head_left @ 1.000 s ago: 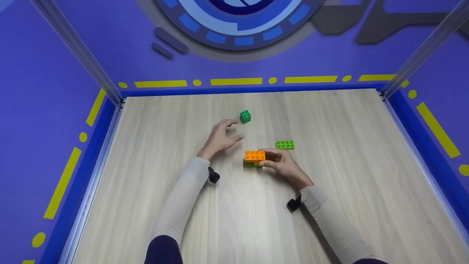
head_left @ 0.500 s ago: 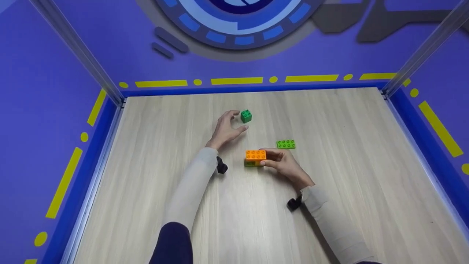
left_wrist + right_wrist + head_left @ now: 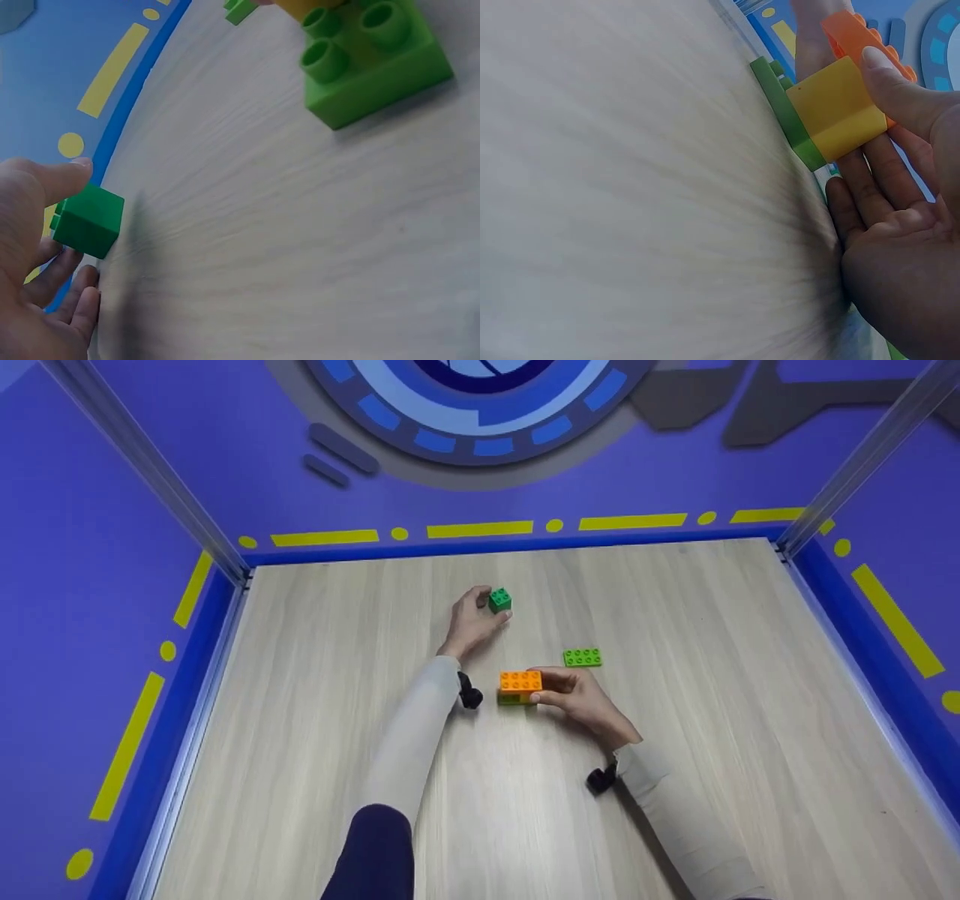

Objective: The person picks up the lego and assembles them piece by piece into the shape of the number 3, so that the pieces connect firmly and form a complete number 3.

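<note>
My right hand (image 3: 585, 701) holds a small stack of toy building blocks from its right side, thumb in front and fingers behind. On top is an orange block (image 3: 520, 681); a yellow block (image 3: 840, 109) sits in the middle, over a flat green block (image 3: 787, 116) at the base. The orange block juts out beyond the yellow one. Farther back, my left hand (image 3: 471, 621) has thumb and fingers around a dark green four-stud block (image 3: 500, 600). In the left wrist view, that block (image 3: 91, 221) lies between the thumb and the fingers.
A flat lime-green block (image 3: 583, 658) with several studs lies just behind my right hand. The pale wooden table (image 3: 315, 697) is bounded by a blue back wall (image 3: 225, 450) and side walls with yellow markings.
My left hand has moved forward and right, from beside the dark green block to around it. The right hand and its stack have stayed in place.
</note>
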Demonstrator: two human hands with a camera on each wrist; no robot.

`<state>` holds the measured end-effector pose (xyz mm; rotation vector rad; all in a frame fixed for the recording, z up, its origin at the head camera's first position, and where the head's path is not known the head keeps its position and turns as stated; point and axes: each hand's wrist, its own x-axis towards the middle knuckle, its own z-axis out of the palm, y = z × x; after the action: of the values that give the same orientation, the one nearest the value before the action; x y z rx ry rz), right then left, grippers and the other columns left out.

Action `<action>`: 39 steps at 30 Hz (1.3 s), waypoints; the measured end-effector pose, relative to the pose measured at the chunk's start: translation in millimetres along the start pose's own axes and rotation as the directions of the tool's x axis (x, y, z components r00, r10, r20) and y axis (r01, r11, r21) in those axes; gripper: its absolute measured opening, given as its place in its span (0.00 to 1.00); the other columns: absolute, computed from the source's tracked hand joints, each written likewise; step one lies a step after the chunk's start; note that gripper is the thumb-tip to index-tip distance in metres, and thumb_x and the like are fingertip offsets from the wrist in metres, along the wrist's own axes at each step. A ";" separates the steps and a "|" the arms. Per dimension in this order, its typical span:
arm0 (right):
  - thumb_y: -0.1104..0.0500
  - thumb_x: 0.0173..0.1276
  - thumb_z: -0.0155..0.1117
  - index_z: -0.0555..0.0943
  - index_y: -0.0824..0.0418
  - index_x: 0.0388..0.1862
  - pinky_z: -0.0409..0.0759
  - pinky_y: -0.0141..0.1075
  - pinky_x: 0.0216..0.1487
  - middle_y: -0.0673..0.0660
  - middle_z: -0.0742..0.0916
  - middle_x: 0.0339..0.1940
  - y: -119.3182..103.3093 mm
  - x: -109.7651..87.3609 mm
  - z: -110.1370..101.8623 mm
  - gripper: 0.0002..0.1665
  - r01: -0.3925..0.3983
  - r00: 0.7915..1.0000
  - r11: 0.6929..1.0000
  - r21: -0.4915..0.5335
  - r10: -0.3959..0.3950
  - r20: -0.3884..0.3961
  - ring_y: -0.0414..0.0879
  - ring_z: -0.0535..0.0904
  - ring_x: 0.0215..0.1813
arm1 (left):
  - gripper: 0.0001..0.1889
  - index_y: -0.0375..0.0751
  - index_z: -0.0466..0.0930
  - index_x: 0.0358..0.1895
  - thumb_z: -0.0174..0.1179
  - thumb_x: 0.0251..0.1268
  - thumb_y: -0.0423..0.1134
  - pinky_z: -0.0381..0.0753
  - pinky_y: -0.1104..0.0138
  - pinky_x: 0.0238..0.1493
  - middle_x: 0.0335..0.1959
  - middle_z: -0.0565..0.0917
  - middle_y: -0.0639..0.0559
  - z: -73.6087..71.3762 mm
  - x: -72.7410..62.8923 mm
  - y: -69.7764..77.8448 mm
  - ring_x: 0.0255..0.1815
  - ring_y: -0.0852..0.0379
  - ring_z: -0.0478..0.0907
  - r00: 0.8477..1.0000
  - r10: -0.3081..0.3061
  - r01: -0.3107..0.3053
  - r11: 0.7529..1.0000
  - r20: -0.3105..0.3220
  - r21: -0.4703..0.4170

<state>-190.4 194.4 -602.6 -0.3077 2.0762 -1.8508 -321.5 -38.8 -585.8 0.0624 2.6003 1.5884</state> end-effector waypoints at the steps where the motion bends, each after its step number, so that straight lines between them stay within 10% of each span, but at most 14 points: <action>1: 0.58 0.68 0.79 0.85 0.62 0.67 0.84 0.32 0.62 0.61 0.90 0.63 -0.5 -0.1 0.3 0.29 -0.001 1.000 1.000 0.002 0.001 0.000 0.47 0.88 0.61 | 0.35 0.40 0.71 0.77 0.73 0.71 0.43 0.72 0.59 0.78 0.73 0.78 0.43 0.9 0.7 -0.5 0.74 0.49 0.75 1.000 -0.004 0.004 1.000 -0.002 0.004; 39: 0.58 0.68 0.79 0.85 0.60 0.67 0.84 0.32 0.62 0.60 0.89 0.64 -1.3 -1.7 0.8 0.29 -0.023 1.000 1.000 0.018 0.023 -0.011 0.48 0.88 0.62 | 0.23 0.46 0.79 0.71 0.67 0.77 0.41 0.75 0.59 0.75 0.67 0.83 0.48 5.2 7.3 -3.2 0.69 0.53 0.78 1.000 -0.020 0.021 0.999 0.012 -0.036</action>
<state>-188.6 194.1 -601.2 -0.2688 2.0605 -1.8606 -328.2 -35.0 -591.4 0.0424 2.5543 1.6223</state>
